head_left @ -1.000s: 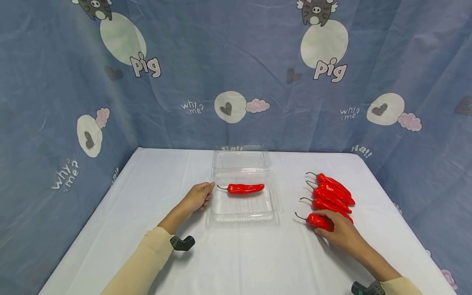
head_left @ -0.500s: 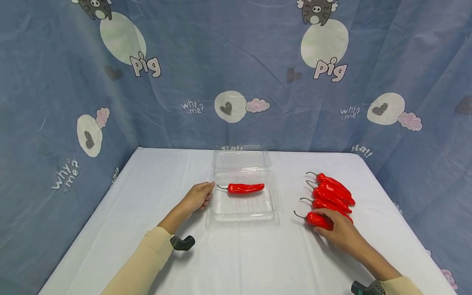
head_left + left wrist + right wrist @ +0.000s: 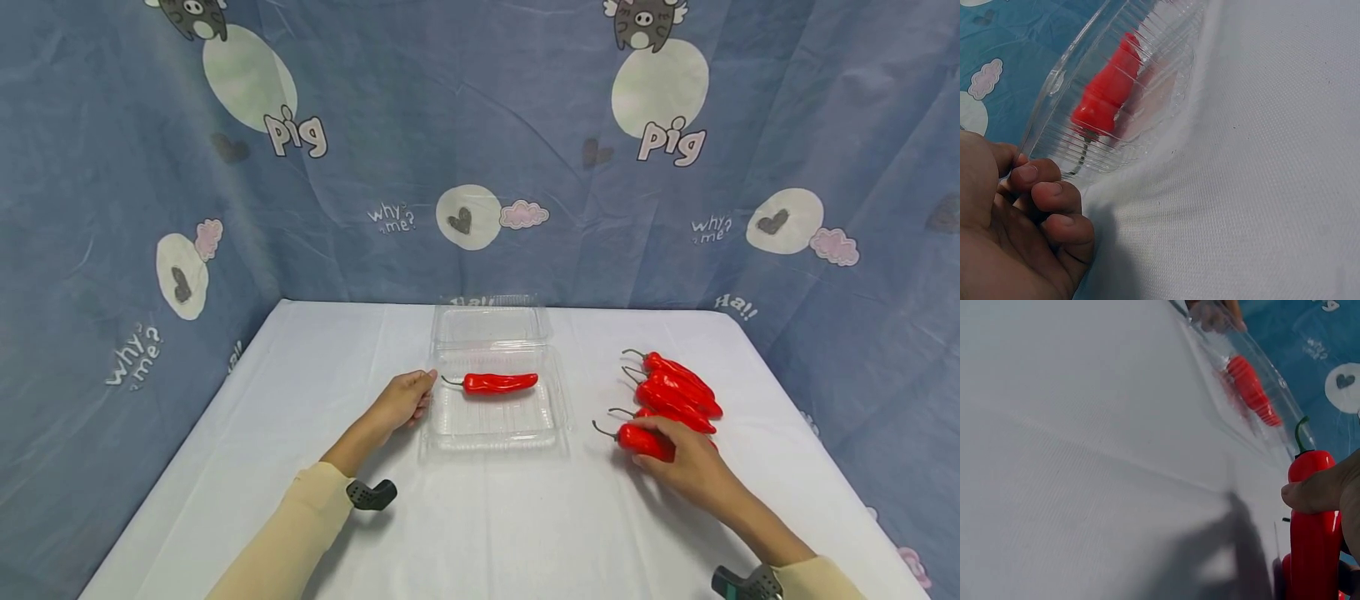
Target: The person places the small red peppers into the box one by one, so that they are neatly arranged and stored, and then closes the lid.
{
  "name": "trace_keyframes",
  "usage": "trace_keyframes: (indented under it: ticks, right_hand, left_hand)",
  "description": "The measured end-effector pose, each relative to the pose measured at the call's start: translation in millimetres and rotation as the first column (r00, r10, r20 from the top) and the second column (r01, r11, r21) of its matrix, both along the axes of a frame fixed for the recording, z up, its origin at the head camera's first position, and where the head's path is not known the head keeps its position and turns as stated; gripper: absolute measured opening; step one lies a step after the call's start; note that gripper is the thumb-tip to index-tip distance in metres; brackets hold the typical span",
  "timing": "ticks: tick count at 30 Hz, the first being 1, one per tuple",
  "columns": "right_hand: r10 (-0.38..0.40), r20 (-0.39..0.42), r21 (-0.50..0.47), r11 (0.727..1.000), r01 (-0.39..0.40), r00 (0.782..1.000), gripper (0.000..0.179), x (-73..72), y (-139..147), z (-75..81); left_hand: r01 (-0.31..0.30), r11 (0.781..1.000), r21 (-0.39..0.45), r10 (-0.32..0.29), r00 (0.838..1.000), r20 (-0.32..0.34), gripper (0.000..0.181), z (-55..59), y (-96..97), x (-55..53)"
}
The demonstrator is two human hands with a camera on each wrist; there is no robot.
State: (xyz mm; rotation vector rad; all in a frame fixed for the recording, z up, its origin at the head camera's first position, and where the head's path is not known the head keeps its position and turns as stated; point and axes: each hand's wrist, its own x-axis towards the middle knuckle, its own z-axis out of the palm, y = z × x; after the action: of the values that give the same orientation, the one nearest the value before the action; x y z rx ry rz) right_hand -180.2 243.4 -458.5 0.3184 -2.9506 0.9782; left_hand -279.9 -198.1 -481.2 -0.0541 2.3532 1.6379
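A clear plastic clamshell container stands open on the white table, its lid folded back. One red chili pepper lies across its base, stem to the left. My left hand pinches the container's left rim between thumb and curled fingers, as the left wrist view shows. My right hand grips another red chili pepper around its body, the thumb across it and the green stem pointing away. Several more red peppers lie in a row just beyond that hand, the nearest partly hidden by it.
A white cloth covers the table. Behind and at both sides hangs a blue printed curtain, close to the table's far edge. A dark wrist device sits on the left forearm.
My right hand has moved slightly up and left with the gripped pepper, shifting it a little from its place by the row. The left hand and container stay put.
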Motion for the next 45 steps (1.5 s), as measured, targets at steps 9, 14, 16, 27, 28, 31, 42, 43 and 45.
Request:
trace_keyframes:
  ticks: [9,14,16,27,28,31,42,43,45]
  right_hand:
    - [-0.014,0.007,0.005,1.0,0.014,1.0,0.059,-4.9,-7.3,7.1]
    - [-0.006,0.02,-0.023,1.0,0.007,1.0,0.059,-6.2,-12.8,13.5]
    - [-0.002,0.01,-0.023,1.0,0.002,1.0,0.058,-7.0,-15.0,15.3]
    - [0.017,-0.024,-0.036,0.999,-0.018,1.0,0.054,-11.8,-31.8,26.4]
    - [0.02,-0.027,-0.037,0.999,-0.021,0.999,0.055,-12.4,-33.7,27.4]
    - [0.028,-0.033,-0.046,0.999,-0.029,0.999,0.056,-15.2,-39.3,30.1]
    - [0.12,-0.025,-0.11,0.986,-0.122,0.993,0.053,-29.2,-67.3,39.3]
    - [0.127,-0.029,-0.112,0.985,-0.129,0.992,0.052,-30.1,-70.2,39.4]
    - [0.142,-0.04,-0.108,0.983,-0.145,0.989,0.051,-32.0,-75.8,39.7]
  left_hand:
    - [-0.007,1.0,-0.004,0.007,1.0,-0.002,0.046,0.0,-0.8,0.5]
    - [-0.008,1.0,-0.008,0.008,1.0,-0.007,0.046,0.5,-0.9,1.7]
    - [-0.009,1.0,-0.011,0.009,1.0,-0.008,0.046,1.0,-0.9,1.9]
    - [-0.014,1.0,0.004,0.014,1.0,-0.001,0.046,1.8,-0.2,1.6]
    - [-0.014,1.0,0.004,0.014,1.0,-0.001,0.046,2.0,-0.2,1.6]
    - [-0.015,1.0,0.008,0.015,1.0,-0.002,0.045,2.5,-0.3,1.8]
    - [-0.017,1.0,0.011,0.017,1.0,-0.011,0.046,2.5,-1.0,3.6]
    - [-0.017,1.0,0.01,0.017,1.0,-0.012,0.046,2.2,-1.0,3.6]
    - [-0.019,1.0,0.008,0.019,1.0,-0.009,0.046,1.8,-0.7,3.7]
